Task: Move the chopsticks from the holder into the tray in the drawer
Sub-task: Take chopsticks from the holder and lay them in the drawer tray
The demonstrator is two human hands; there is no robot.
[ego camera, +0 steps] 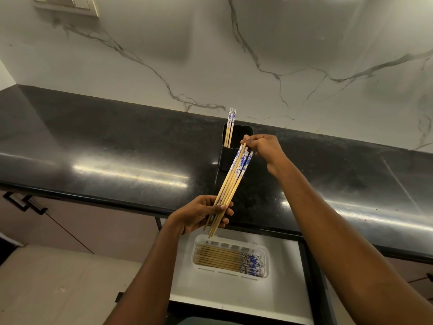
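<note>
Left hand point(201, 214) is gripping a bundle of chopsticks point(230, 181) by the plain tips, fingers curled round. It is probably collecting them so they go down in one batch. Bundle is slanting above the open drawer point(234, 294), where the white tray point(196, 242) is already holding a flat row of sticks point(225, 258). A few chopsticks point(230, 127) are standing in the black holder point(226, 160) on the counter point(117, 148). Right hand point(264, 148) is pinching one stick's top end, likely squaring it up. Bundle count is unclear, the holder's inside is dark, and the drawer front is cut off.
</note>
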